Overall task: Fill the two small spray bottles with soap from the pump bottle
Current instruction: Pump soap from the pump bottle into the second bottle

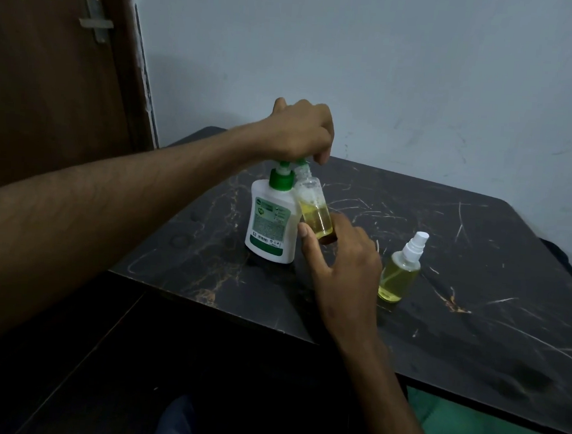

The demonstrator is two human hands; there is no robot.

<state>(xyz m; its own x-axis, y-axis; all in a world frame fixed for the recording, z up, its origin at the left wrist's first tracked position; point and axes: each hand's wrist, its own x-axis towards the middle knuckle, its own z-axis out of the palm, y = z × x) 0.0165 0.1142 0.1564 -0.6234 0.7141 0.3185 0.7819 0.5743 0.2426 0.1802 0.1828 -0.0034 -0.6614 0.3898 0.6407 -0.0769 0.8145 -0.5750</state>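
A white pump bottle (270, 222) with a green collar and pump stands on the dark marbled table (458, 319). My left hand (300, 132) lies curled over the pump head from above. My right hand (339, 255) holds a small clear spray bottle (314, 208), uncapped and tilted, with its neck up under the green spout. Yellow soap fills roughly its lower half, with foam above. A second small spray bottle (400, 270) with a white sprayer top stands to the right, nearly full of yellow soap.
The table stands in a corner against a pale wall (392, 71). A brown wooden door (49, 78) with a metal latch is at the left. The table's near edge runs diagonally below my right forearm; a dark floor and green cloth lie beneath.
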